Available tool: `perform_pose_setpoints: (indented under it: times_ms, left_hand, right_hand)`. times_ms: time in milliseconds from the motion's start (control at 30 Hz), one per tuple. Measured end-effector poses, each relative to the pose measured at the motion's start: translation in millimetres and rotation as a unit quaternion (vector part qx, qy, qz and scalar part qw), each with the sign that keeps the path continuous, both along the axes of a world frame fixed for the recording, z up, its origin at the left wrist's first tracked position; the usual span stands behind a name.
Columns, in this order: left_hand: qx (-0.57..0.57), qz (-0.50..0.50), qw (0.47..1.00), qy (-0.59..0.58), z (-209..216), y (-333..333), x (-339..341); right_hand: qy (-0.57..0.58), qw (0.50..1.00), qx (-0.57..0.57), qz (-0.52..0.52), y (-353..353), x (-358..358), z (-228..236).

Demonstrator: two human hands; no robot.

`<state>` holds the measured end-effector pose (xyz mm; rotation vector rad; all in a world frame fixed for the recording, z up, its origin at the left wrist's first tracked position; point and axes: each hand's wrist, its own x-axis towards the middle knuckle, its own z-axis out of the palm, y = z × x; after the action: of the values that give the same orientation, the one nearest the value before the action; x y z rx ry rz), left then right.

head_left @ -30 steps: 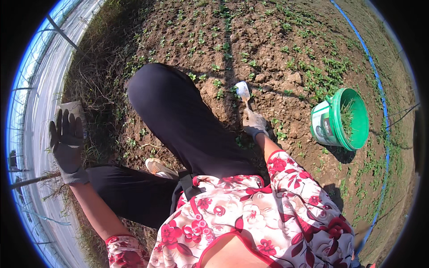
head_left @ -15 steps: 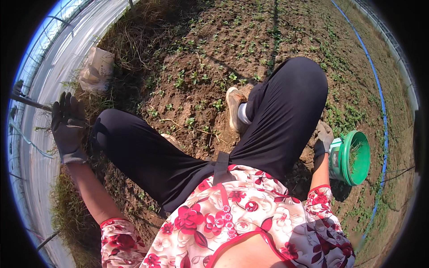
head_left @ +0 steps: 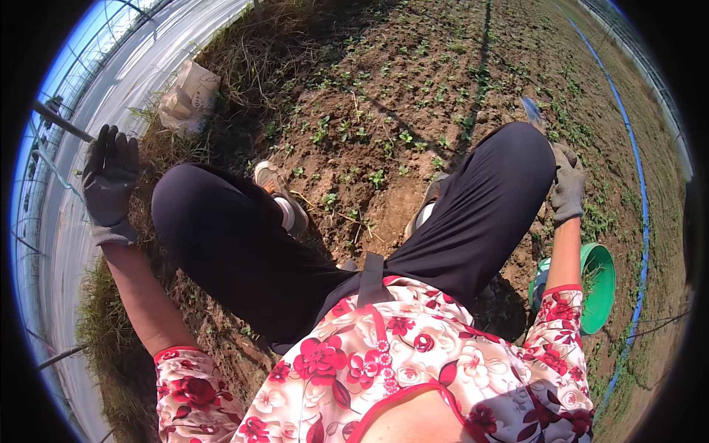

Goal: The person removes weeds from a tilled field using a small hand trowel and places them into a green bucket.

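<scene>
My left hand [head_left: 111, 181], in a grey work glove, is raised palm up at the left with its fingers stretched out and nothing in it. Beyond my right knee, my right hand [head_left: 567, 183], gloved too, is closed around a small hand tool with a flat metal blade [head_left: 532, 113]. The blade points away from me, just above the soil past the knee. My knee partly hides the tool, and its handle is mostly inside the hand. Low green seedlings [head_left: 377, 179] grow in the brown soil between and beyond my feet.
A green bucket [head_left: 600, 288] with cut grass inside stands behind my right forearm. Along the right runs a blue hose [head_left: 630, 148]. A crumpled beige bag [head_left: 190, 97] lies on dry grass at the left, beside white plastic sheeting [head_left: 140, 81] and a metal pole [head_left: 65, 122].
My right hand has moved forward from beside the bucket, and the tool's blade has come into sight past the knee. My left foot shows more, and my left hand stays raised.
</scene>
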<state>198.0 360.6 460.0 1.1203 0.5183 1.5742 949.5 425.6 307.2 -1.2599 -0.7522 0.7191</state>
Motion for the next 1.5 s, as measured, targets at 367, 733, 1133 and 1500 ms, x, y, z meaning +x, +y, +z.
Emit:
perform_pose_setpoints:
  times_ms: [367,733,1133,1500]
  left_hand:
    - [-0.052,-0.081,0.995,0.012,2,63,52]
    - [-0.209,-0.033,0.882,0.421,-61,203,227]
    - [0.000,-0.148,0.450,0.880,-257,221,276]
    - [-0.043,-0.009,0.475,0.879,-322,215,252]
  right_hand:
    - [-0.231,0.949,-0.040,0.208,65,-31,87]
    - [-0.692,0.613,-0.165,0.343,117,-156,134]
    - [-0.640,0.560,-0.156,0.503,144,-264,23]
    - [-0.625,0.560,-0.188,0.511,138,-301,-19]
